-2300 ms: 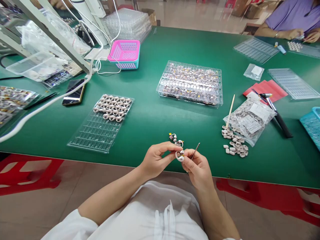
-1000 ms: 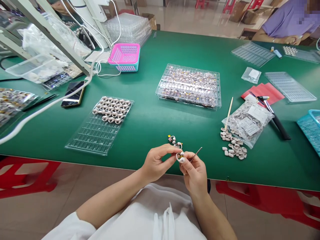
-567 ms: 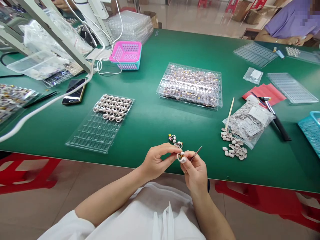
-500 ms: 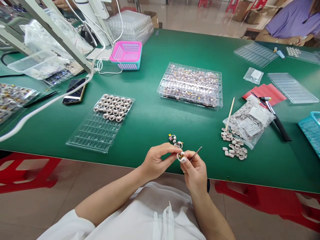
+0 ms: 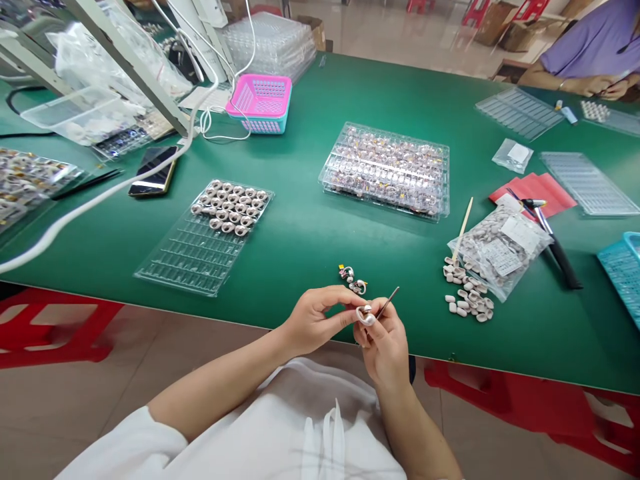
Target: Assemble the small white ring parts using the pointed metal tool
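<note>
Over the table's near edge, both hands meet at a small white C-shaped piece [image 5: 367, 319], which looks like a clip-on earbud. My left hand [image 5: 313, 320] pinches one side of it between thumb and fingertips. My right hand [image 5: 385, 347] grips its other side, with a thin dark metal tool [image 5: 389, 301] held among the same fingers and pointing up and away. Just beyond the fingertips lie two similar pieces [image 5: 352, 279] with yellow tabs. What the fingers cover inside the held piece is hidden.
A clear tray [image 5: 180, 257] of white pieces lies left; stacked filled trays [image 5: 385, 170] stand ahead. On the right are loose beige caps [image 5: 470, 300], a bag of caps [image 5: 500, 240] and a black-handled tool [image 5: 565, 260]. A co-worker [image 5: 590, 53] sits at far right.
The view has shifted slightly. The held piece has tilted a little between my fingers, and the metal tool has moved slightly with my right hand. Both hands keep their grip.
</note>
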Motion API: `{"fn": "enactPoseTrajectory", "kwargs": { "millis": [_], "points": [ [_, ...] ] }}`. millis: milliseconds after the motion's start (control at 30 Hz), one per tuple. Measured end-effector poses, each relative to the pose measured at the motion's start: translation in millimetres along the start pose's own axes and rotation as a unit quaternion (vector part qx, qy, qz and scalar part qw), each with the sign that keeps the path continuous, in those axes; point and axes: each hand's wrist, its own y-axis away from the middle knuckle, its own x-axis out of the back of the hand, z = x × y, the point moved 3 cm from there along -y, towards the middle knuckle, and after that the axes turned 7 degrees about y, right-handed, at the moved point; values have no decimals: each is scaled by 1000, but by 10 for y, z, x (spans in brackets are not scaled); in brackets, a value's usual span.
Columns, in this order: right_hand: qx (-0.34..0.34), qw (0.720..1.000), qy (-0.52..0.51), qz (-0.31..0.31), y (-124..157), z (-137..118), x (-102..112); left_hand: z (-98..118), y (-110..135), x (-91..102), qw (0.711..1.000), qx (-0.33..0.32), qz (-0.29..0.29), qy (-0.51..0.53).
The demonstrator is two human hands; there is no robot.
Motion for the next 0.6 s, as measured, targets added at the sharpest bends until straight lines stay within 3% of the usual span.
{"fn": "enactPoseTrajectory", "kwargs": {
  "millis": [133,300,433,600],
  "points": [
    [-31,998,44,-40,18,-45,-4,-4,-7,14,987,140,-27,73],
    [51,975,202,-76,20,-185,119,25,-17,43,948,290,-60,114],
    [61,945,295,-129,13,-265,172,55,-35,64,945,313,-87,47],
    [136,929,332,-93,12,-305,159,59,-41,43,953,284,-78,66]
  ]
}}
